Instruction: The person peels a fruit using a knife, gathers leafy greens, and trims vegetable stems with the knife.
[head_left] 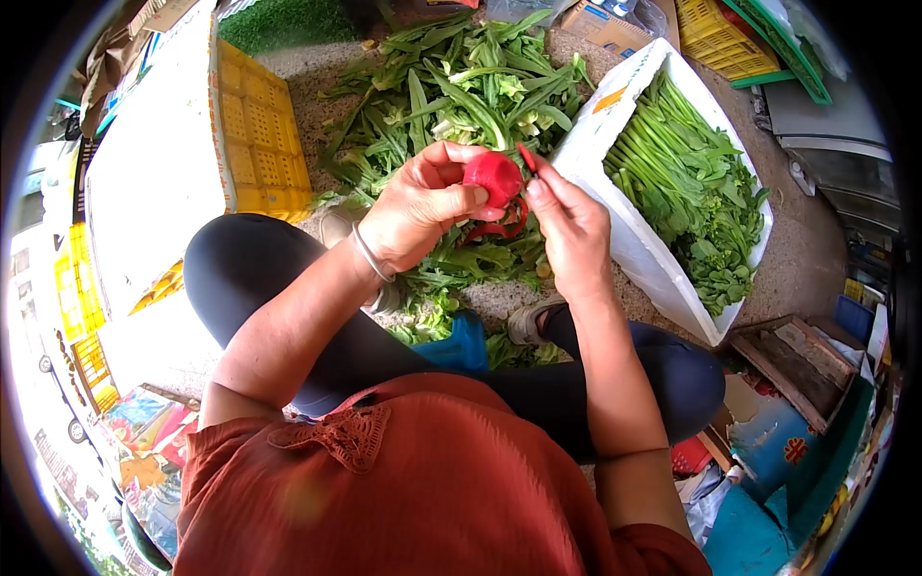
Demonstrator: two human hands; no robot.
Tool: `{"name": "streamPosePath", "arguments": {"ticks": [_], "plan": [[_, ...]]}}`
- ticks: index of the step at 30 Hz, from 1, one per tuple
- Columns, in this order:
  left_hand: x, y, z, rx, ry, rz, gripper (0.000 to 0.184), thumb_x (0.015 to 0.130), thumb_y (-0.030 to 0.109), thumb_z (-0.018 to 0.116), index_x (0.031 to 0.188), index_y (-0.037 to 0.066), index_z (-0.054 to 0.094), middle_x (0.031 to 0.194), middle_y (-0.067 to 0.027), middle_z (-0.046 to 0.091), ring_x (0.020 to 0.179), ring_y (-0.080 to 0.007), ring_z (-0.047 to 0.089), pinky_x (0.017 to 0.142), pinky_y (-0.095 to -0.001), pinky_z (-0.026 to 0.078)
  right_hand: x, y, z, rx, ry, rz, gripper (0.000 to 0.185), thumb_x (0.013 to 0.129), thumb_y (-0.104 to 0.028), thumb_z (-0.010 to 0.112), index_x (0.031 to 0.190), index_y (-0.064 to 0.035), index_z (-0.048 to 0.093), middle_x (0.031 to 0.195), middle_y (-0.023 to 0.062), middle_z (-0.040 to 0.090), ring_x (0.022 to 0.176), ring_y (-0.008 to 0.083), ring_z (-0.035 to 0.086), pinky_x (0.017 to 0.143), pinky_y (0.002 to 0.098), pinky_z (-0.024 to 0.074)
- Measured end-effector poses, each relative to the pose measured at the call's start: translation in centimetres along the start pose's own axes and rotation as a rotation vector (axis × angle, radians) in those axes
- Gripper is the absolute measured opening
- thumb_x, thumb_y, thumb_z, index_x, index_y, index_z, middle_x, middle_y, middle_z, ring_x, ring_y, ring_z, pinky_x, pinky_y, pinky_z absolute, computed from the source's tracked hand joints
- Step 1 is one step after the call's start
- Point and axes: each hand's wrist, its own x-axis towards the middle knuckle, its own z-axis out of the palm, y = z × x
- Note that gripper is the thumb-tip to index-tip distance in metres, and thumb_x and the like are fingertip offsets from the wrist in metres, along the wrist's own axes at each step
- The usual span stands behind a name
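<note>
A round red item [493, 180], too small to name for certain, is held between the fingers and thumb of my left hand [427, 204]. Close on its right, my right hand [573, 226] is closed round a thin red tool [526, 157], mostly hidden by the fingers. A curled red strip [509, 226] hangs just below the round item. Under and beyond both hands lies a wide heap of green leaves and stalks [432, 101] on the ground.
A white foam box [615, 197] of leafy green stalks [687, 182] stands at the right. Yellow crates [259, 125] are at the left. A blue object [466, 341] lies between my legs. A wooden box [797, 370] sits at the lower right.
</note>
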Motion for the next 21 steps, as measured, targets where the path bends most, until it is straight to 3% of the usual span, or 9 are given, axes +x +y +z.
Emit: {"name": "streamPosePath", "arguments": {"ticks": [2,6,7,10,12,14,16,17,21], "plan": [[-0.1,0.4,0.4,-0.021,-0.019,0.018,0.03,0.077,-0.003,0.06,0.105,0.0,0.051,0.101,-0.0094,0.057,0.088,-0.0209,0.06,0.08,-0.0357,0.052,0.0,-0.4,0.1,0.098,0.036,0.054,0.035,0.09,-0.014,0.052,0.124,-0.0047,0.049,0.07,-0.0066,0.043,0.056,0.0005,0.03,0.047,0.0147,0.0248],[0.0,1.2,0.1,-0.136,-0.059,-0.033,0.035,0.078,-0.002,0.058,0.112,0.0,0.049,0.108,-0.0114,0.056,0.094,-0.0234,0.059,0.085,-0.0371,0.051,0.0,-0.4,0.2,0.1,0.07,-0.007,0.037,0.091,-0.015,0.05,0.127,-0.0063,0.047,0.068,-0.0084,0.038,0.055,0.0013,0.028,0.047,0.0147,0.023],[0.0,1.3,0.0,-0.166,-0.085,-0.051,0.036,0.079,-0.001,0.058,0.114,0.0,0.048,0.11,-0.012,0.055,0.096,-0.0241,0.059,0.086,-0.0371,0.05,0.1,-0.2,0.0,0.107,0.073,-0.024,0.037,0.09,-0.015,0.052,0.126,-0.0059,0.048,0.079,-0.0055,0.047,0.062,0.0016,0.036,0.053,0.0147,0.03],[-0.1,1.3,0.1,-0.123,-0.119,-0.035,0.044,0.08,0.006,0.056,0.121,-0.002,0.042,0.115,-0.0145,0.053,0.101,-0.0259,0.057,0.09,-0.0364,0.048,-0.1,-0.4,0.0,0.066,0.055,-0.053,0.038,0.091,-0.016,0.051,0.127,-0.0052,0.046,0.072,-0.0074,0.043,0.061,0.0011,0.035,0.053,0.0144,0.0304],[0.0,1.5,0.2,-0.163,-0.113,-0.05,0.04,0.079,0.003,0.057,0.118,-0.001,0.045,0.113,-0.0133,0.054,0.099,-0.025,0.057,0.089,-0.0362,0.049,-0.6,-0.9,0.4,-0.016,0.071,-0.091,0.042,0.089,-0.018,0.055,0.128,-0.0043,0.045,0.101,0.0053,0.061,0.08,0.0074,0.053,0.072,0.0208,0.043],[0.0,1.5,0.1,-0.202,-0.11,-0.068,0.037,0.079,0.001,0.058,0.115,0.0,0.048,0.11,-0.012,0.055,0.097,-0.024,0.058,0.087,-0.036,0.049,-0.7,-0.9,0.7,-0.226,0.037,-0.374,0.045,0.086,-0.019,0.058,0.125,-0.0005,0.046,0.089,0.0088,0.063,0.073,0.0092,0.055,0.066,0.0236,0.0446],[0.0,1.3,-0.2,-0.214,-0.122,-0.059,0.036,0.08,0.002,0.058,0.114,0.0,0.048,0.11,-0.011,0.055,0.097,-0.0217,0.057,0.087,-0.0346,0.05,-1.3,-2.0,0.9,-0.353,-0.026,-0.355,0.046,0.084,-0.019,0.06,0.124,0.0001,0.047,0.085,0.0128,0.063,0.072,0.0153,0.06,0.066,0.0261,0.0466],[0.0,1.1,-0.2,-0.214,-0.122,-0.06,0.036,0.08,0.002,0.058,0.114,0.0,0.048,0.11,-0.011,0.055,0.097,-0.0217,0.057,0.087,-0.0346,0.05,-0.9,-1.3,1.1,-0.352,-0.012,-0.462,0.046,0.083,-0.019,0.061,0.123,0.0002,0.048,0.084,0.0163,0.063,0.072,0.022,0.063,0.066,0.0292,0.0481],[0.0,1.0,-0.1,-0.191,-0.096,-0.07,0.033,0.081,0.003,0.058,0.112,0.001,0.049,0.109,-0.0096,0.055,0.096,-0.0191,0.057,0.086,-0.0333,0.05,-1.1,-1.4,1.2,-0.42,-0.003,-0.436,0.048,0.082,-0.02,0.062,0.123,-0.0003,0.048,0.084,0.0166,0.063,0.074,0.0254,0.064,0.065,0.0306,0.0487]]}}
